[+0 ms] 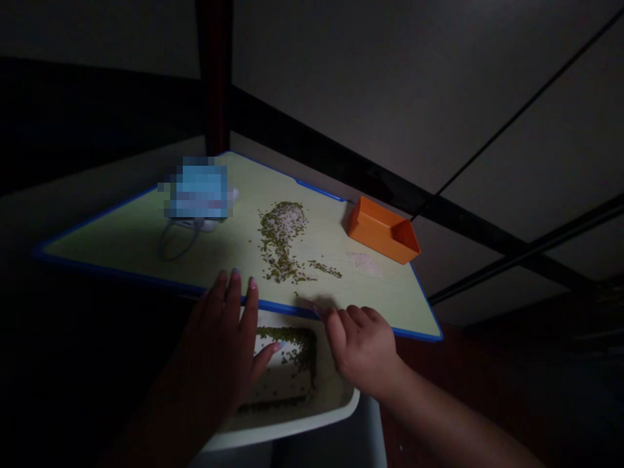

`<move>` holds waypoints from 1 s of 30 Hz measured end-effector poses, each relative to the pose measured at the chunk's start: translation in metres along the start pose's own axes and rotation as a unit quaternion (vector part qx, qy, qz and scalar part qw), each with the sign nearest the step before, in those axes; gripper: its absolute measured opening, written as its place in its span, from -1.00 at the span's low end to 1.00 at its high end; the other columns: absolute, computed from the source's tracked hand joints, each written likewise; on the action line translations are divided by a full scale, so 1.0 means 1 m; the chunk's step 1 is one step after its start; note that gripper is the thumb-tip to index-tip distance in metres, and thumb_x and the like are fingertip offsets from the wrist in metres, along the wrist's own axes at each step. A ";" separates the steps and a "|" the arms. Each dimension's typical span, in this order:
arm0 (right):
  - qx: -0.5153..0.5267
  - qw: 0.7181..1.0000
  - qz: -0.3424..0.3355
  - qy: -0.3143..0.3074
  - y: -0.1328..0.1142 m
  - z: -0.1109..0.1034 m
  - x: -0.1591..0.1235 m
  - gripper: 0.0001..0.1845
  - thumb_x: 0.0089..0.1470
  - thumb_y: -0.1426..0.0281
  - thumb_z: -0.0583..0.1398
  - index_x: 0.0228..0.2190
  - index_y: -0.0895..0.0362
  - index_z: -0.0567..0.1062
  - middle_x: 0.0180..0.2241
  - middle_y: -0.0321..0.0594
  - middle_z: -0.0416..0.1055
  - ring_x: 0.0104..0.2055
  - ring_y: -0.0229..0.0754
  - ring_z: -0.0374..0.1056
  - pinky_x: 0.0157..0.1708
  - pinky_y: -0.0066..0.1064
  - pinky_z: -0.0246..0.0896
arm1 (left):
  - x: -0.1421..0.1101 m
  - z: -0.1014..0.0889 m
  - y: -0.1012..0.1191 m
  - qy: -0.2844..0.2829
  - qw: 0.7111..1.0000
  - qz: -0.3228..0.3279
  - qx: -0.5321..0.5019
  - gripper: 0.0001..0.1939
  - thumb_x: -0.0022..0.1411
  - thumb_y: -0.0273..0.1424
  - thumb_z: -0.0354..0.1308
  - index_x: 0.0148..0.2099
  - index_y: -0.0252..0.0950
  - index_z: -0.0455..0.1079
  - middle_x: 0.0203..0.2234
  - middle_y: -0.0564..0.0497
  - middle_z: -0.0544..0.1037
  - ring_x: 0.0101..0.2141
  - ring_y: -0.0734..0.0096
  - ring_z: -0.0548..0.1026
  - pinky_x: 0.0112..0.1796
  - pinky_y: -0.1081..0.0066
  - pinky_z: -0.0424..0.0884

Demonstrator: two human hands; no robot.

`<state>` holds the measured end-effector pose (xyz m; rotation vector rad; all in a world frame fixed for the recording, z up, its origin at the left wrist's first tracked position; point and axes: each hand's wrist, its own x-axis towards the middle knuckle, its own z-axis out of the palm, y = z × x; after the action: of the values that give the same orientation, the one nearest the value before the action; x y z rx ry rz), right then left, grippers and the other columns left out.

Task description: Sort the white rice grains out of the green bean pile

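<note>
Table [121, 240] pale yellow-green, bordered in blue, its far edge facing a grey wall [370, 84] crossed by dark bands. A dark red post [214, 78] stands behind the far left corner; reddish floor [422, 383] shows past the near right corner. Light dim throughout.

Green grains [277, 263] lie loose around mid-table, pale grains [291, 218] mixed through the far part of the heap; a thin green trail runs from it toward the right edge. Orange box [383, 231] at the far right corner, a faint pinkish patch [364, 262] just on its near side. Device [199, 192] toward the left, with a looped cable [178, 255].

White tub [336, 383] below the near edge, more green grains inside, mostly along its far and right sides.

Left hand [219, 331] over the near edge and tub, fingers apart, holding nothing visible. Right hand [363, 348] at the near edge, fingers curled, thumb and forefinger together on a thin pale strip [314, 308].

Device pixelated, unreadable. Orange box covers the far right corner. Left hand and forearm hide the tub's left part. Strip mostly within the right hand, its kind unclear. Left side of the room nearly black.
</note>
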<state>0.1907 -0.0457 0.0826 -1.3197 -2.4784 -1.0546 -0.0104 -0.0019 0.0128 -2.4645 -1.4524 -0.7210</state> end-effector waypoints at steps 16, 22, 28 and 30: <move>-0.029 0.995 -0.031 -0.087 0.003 -0.001 0.005 -0.76 0.13 0.43 0.11 -0.18 0.33 0.35 -0.54 -0.20 0.43 -0.53 -0.18 0.31 -0.59 -0.30 -0.01 | -0.001 -0.005 0.002 -0.009 0.999 -0.010 -0.035 -0.16 0.03 -0.06 0.03 0.20 -0.57 0.03 0.16 -0.56 0.16 0.21 -0.34 0.05 0.10 -0.11 0.12; -0.035 0.998 -0.020 -0.053 0.003 -0.006 0.005 -0.84 0.11 0.48 0.11 -0.23 0.28 0.35 -0.59 -0.26 0.39 -0.57 -0.22 0.28 -0.59 -0.32 -0.04 | -0.003 -0.004 0.001 -0.012 0.999 -0.015 -0.040 -0.15 0.03 -0.04 0.02 0.21 -0.55 0.02 0.17 -0.54 0.15 0.22 -0.32 0.03 0.11 -0.11 0.12; 0.005 0.995 -0.062 -0.081 -0.012 -0.014 0.013 -0.82 0.05 0.50 0.06 -0.26 0.29 0.36 -0.57 -0.21 0.39 -0.59 -0.19 0.28 -0.62 -0.30 -0.01 | -0.002 -0.005 0.000 -0.010 0.999 -0.010 -0.047 -0.16 0.04 -0.06 0.02 0.21 -0.57 0.01 0.17 -0.56 0.14 0.23 -0.32 0.02 0.12 -0.12 0.09; 0.010 0.993 -0.068 -0.095 -0.016 -0.012 0.016 -0.83 0.07 0.49 0.05 -0.27 0.28 0.35 -0.57 -0.20 0.39 -0.59 -0.19 0.28 -0.64 -0.31 0.00 | -0.003 -0.004 0.000 -0.012 0.999 -0.008 -0.051 -0.17 0.05 -0.07 0.00 0.21 -0.57 0.00 0.17 -0.56 0.14 0.23 -0.32 0.01 0.11 -0.12 0.09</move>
<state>0.1661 -0.0490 0.0900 -1.3187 -2.7452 -0.9680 -0.0133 -0.0057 0.0149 -2.5480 -1.4810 -0.7910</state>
